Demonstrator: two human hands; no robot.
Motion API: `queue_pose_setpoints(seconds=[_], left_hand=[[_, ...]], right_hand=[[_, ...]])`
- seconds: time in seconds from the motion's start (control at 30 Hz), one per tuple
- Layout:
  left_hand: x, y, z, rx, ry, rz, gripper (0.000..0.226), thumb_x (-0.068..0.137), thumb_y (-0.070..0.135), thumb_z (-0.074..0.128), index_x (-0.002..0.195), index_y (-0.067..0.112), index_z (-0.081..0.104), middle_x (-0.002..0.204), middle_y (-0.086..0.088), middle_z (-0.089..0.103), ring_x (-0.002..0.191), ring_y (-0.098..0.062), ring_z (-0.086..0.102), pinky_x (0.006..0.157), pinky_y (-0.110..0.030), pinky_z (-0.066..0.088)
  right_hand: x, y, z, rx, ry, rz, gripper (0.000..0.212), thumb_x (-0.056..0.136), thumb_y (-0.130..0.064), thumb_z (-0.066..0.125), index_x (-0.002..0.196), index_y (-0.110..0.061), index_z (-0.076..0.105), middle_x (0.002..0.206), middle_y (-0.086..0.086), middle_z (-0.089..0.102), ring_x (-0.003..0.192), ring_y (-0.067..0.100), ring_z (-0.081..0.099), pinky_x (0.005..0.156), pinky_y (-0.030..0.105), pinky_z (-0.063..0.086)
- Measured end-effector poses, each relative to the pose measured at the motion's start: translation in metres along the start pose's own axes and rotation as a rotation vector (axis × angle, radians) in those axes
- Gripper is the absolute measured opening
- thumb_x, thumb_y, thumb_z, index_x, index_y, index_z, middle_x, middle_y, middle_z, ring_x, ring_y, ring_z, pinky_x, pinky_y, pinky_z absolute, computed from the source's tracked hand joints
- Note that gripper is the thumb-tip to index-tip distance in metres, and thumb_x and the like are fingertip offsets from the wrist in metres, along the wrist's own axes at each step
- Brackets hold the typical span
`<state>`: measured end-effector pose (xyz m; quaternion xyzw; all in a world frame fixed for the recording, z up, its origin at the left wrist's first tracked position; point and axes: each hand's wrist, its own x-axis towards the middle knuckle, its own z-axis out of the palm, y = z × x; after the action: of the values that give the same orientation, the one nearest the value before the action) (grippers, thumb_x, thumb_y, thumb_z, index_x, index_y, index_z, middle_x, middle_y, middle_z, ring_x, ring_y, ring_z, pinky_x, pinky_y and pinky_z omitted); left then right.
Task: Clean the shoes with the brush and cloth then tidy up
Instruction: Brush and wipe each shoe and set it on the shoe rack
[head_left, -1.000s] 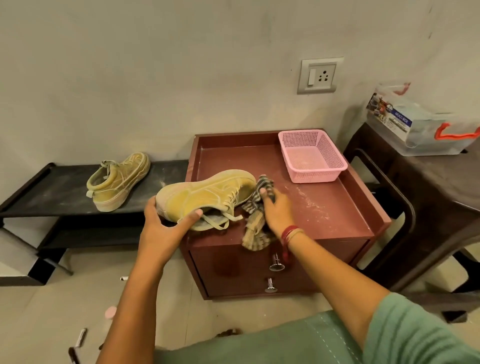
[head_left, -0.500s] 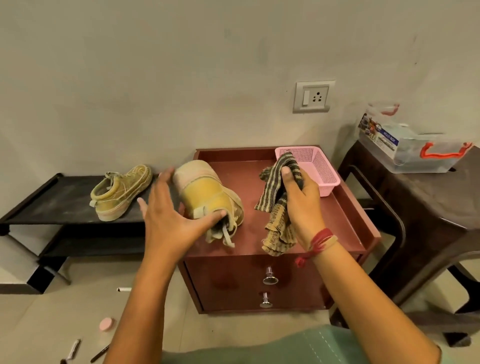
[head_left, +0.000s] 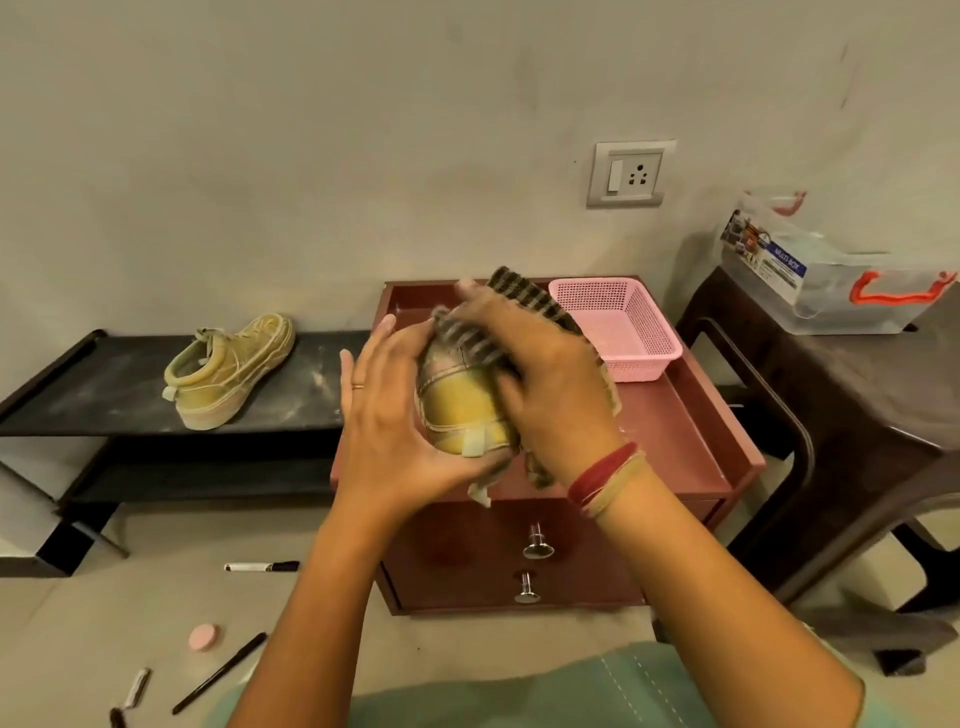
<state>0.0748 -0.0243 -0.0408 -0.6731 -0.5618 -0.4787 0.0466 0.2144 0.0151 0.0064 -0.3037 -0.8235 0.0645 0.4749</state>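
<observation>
Yellow shoe (head_left: 462, 410) hung mid-frame over red cabinet (head_left: 675, 431), heel toward camera — left hand (head_left: 395, 431) gripped its heel and side, right hand (head_left: 545, 379) clutched striped cloth (head_left: 524, 306) against toe. Likely light, sole stiff, upper soft — hold by heel. On black shelf (head_left: 104, 384), left of frame: second shoe (head_left: 228, 371).

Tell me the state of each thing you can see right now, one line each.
Held shoe: raised, heel toward camera, gripped by left hand.
Cloth: pressed on that shoe by right hand, blurred.
Second shoe: upright on the black rack.
Pink basket: upright, nothing visible inside.
Drawers: closed.
</observation>
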Motion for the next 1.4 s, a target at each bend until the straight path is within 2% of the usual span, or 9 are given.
queue_pose_setpoints(seconds=[0.1,0.33,0.4,0.5,0.67,0.83,0.97,1.17,1.4], left_hand=[[0.001,-0.001,0.0,0.006,0.012,-0.007,0.104,0.055,0.066,0.069,0.14,0.015,0.038,0.14,0.01,0.038,0.143,-0.018,0.025,0.117,-0.055,0.014],[0.004,-0.001,0.004,-0.009,-0.005,-0.011,0.108,0.054,0.07,0.069,0.141,0.015,0.039,0.142,0.007,0.042,0.143,-0.017,0.027,0.118,-0.053,0.008],[0.002,-0.004,0.004,-0.047,0.002,-0.032,0.105,0.053,0.061,0.072,0.141,0.015,0.038,0.141,0.008,0.042,0.142,-0.015,0.027,0.12,-0.043,0.005],[0.0,-0.008,0.0,-0.085,0.022,-0.061,0.103,0.05,0.047,0.078,0.139,0.017,0.036,0.136,0.015,0.042,0.135,-0.007,0.035,0.116,-0.051,0.022],[0.002,-0.003,0.002,-0.219,0.054,-0.086,0.112,0.045,0.041,0.09,0.135,0.016,0.028,0.128,0.013,0.04,0.123,0.008,0.039,0.102,-0.012,0.034],[0.0,-0.005,-0.003,-0.199,0.033,-0.071,0.111,0.047,0.039,0.088,0.136,0.027,0.023,0.127,0.038,0.032,0.123,0.011,0.038,0.106,-0.052,0.038],[0.002,-0.003,-0.004,-0.142,0.058,-0.036,0.111,0.045,0.063,0.08,0.134,0.024,0.026,0.128,0.045,0.025,0.121,0.008,0.038,0.104,-0.061,0.035],[0.0,-0.008,-0.003,-0.065,0.041,-0.033,0.103,0.049,0.065,0.071,0.133,0.022,0.031,0.13,0.016,0.039,0.129,-0.016,0.043,0.112,-0.063,0.02],[0.0,-0.013,-0.005,-0.017,0.03,-0.025,0.107,0.05,0.077,0.067,0.133,0.016,0.037,0.133,0.0,0.049,0.132,-0.02,0.043,0.113,-0.062,0.018]], right_hand=[[-0.001,-0.003,0.003,-0.121,-0.131,-0.169,0.037,0.084,-0.017,0.041,0.111,-0.006,0.066,0.124,0.01,0.062,0.121,0.03,0.054,0.094,0.046,0.05],[0.003,0.005,-0.01,-0.039,-0.166,0.056,0.049,0.079,-0.013,0.034,0.12,-0.011,0.062,0.132,0.007,0.056,0.129,0.023,0.047,0.105,0.044,0.041],[-0.003,-0.007,-0.002,-0.187,-0.205,-0.043,0.043,0.08,-0.011,0.046,0.121,-0.007,0.06,0.134,0.011,0.054,0.129,0.026,0.046,0.103,0.044,0.042],[-0.015,-0.008,0.012,-0.27,-0.278,-0.251,0.048,0.072,0.008,0.064,0.119,-0.002,0.059,0.13,0.016,0.056,0.128,0.032,0.045,0.105,0.048,0.039],[0.001,0.0,0.004,-0.182,-0.133,-0.015,0.046,0.081,-0.005,0.037,0.122,-0.008,0.058,0.133,0.009,0.054,0.129,0.028,0.045,0.091,0.047,0.052],[-0.011,-0.012,0.013,-0.247,-0.218,-0.191,0.047,0.08,-0.006,0.037,0.12,-0.007,0.06,0.129,0.01,0.058,0.126,0.027,0.049,0.101,0.039,0.042],[0.008,0.015,-0.003,-0.186,-0.143,0.094,0.056,0.078,-0.011,0.028,0.125,-0.011,0.057,0.133,0.006,0.055,0.126,0.024,0.049,0.101,0.044,0.045],[-0.004,-0.013,0.001,-0.081,-0.164,-0.072,0.046,0.08,-0.018,0.033,0.117,-0.008,0.06,0.125,0.006,0.06,0.121,0.024,0.054,0.085,0.045,0.054],[-0.003,0.0,0.005,-0.083,-0.056,0.019,0.049,0.077,-0.007,0.033,0.116,-0.009,0.062,0.124,0.009,0.061,0.119,0.025,0.055,0.096,0.045,0.049]])
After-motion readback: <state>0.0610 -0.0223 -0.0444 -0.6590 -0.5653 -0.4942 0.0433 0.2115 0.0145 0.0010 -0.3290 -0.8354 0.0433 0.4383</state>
